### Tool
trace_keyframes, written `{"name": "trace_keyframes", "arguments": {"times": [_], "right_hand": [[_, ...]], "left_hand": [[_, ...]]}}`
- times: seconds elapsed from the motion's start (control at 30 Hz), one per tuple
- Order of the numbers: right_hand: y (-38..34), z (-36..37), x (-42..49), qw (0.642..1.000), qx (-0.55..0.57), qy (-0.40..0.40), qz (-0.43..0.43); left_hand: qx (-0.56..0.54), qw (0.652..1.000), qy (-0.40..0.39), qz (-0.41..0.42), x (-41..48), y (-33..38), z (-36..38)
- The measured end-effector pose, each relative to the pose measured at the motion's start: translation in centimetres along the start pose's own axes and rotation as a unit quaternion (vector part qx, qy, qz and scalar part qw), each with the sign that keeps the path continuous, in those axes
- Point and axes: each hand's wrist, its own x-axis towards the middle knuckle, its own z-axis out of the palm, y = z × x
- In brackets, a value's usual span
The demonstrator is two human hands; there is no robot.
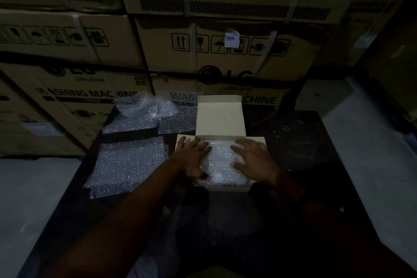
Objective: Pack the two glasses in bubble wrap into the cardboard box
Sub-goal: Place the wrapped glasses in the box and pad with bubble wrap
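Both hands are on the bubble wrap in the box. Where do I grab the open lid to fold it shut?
Take the lid by its free top edge, near the middle, reaching over from above. It stands upright at the far side of the cardboard box, hinged at its base, so that edge likely swings it down easiest.
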Motion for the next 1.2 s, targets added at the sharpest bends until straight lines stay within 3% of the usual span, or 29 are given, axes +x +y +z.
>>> {"name": "trace_keyframes", "arguments": {"times": [0.1,0.23,0.57,0.77,0.97,1.03,1.1,1.2], "right_hand": [[0.3,0.3,-0.4,0.992,-0.051,-0.103,-0.043],[1.0,0.7,0.3,0.984,-0.079,-0.160,-0.026],[0.8,-0.3,0.2,0.986,-0.075,-0.147,-0.017],[0.3,-0.4,-0.3,0.978,-0.143,-0.151,-0.013],[-0.8,-0.8,-0.2,0.977,-0.155,-0.147,-0.014],[-0.9,-1.1,-0.5,0.980,-0.143,-0.137,-0.009],[-1.4,-1.2,-1.0,0.991,-0.087,-0.099,-0.003],[-3.1,-0.6,-2.4,0.997,0.064,-0.017,-0.042]], "left_hand": [[-0.005,1.000,-0.015,-0.001,0.5,0.0,0.0],[0.014,0.999,-0.037,-0.010,0.7,0.4,-0.6],[0.031,0.999,0.023,-0.031,0.1,0.3,-0.7],[0.055,0.997,-0.012,-0.054,-0.7,0.3,0.2],[0.069,0.996,0.018,-0.056,-0.9,0.2,0.5],[0.032,0.997,0.058,-0.041,-1.6,0.0,0.8],[-0.085,0.979,0.181,-0.033,-2.9,-0.6,1.9],[-0.259,0.876,0.395,-0.097,-5.2,-2.4,5.1]]}}
